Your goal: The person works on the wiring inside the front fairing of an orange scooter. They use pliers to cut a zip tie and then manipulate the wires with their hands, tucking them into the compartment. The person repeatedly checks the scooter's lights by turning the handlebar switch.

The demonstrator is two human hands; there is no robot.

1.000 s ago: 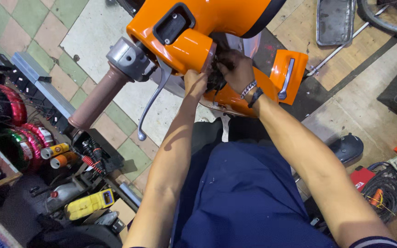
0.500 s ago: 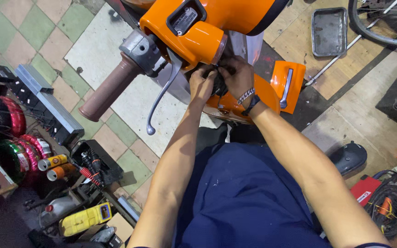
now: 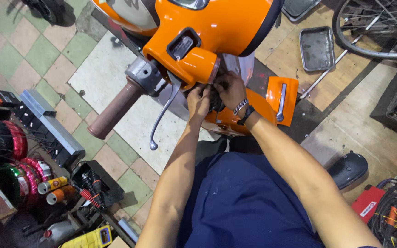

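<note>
Left hand [image 3: 198, 102] and right hand [image 3: 229, 90] both pinch a dark part, hardly visible, under the orange handlebar cover [image 3: 217, 32] at 12 o'clock.

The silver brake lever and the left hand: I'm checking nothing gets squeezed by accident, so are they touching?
Apart. In the head view the silver brake lever curves down beside the left hand, with pale floor tile showing between them.

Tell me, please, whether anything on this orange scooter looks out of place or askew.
Yes: an orange panel with a chrome strip sticks out tilted beside the front body, apparently detached. Both hands, left hand and right hand, are pressed into the gap under the handlebar.
</note>
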